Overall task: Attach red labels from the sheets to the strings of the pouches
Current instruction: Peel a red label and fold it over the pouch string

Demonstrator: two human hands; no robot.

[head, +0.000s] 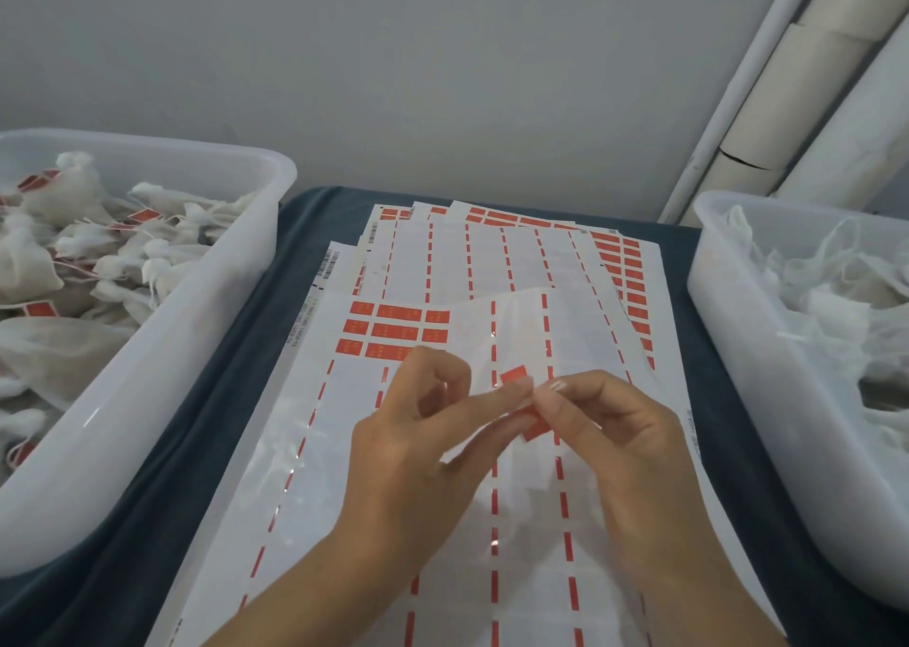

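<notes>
Both hands meet above the label sheets [344, 450] in the middle of the table. My left hand [418, 450] and my right hand [624, 450] pinch a red label [516, 379] between their fingertips, and its lower part shows below the fingers. A translucent white pouch [511, 322] is held up with the label; its string is too thin to make out. Rows of red labels [393, 327] remain at the top left of the nearest sheet.
A white bin [147, 390] on the left holds several pouches with red labels attached. A second white bin [738, 351] on the right holds unlabelled pouches. More sheets [516, 248] fan out behind on the dark blue cloth [196, 450]. White pipes [767, 105] lean at the right.
</notes>
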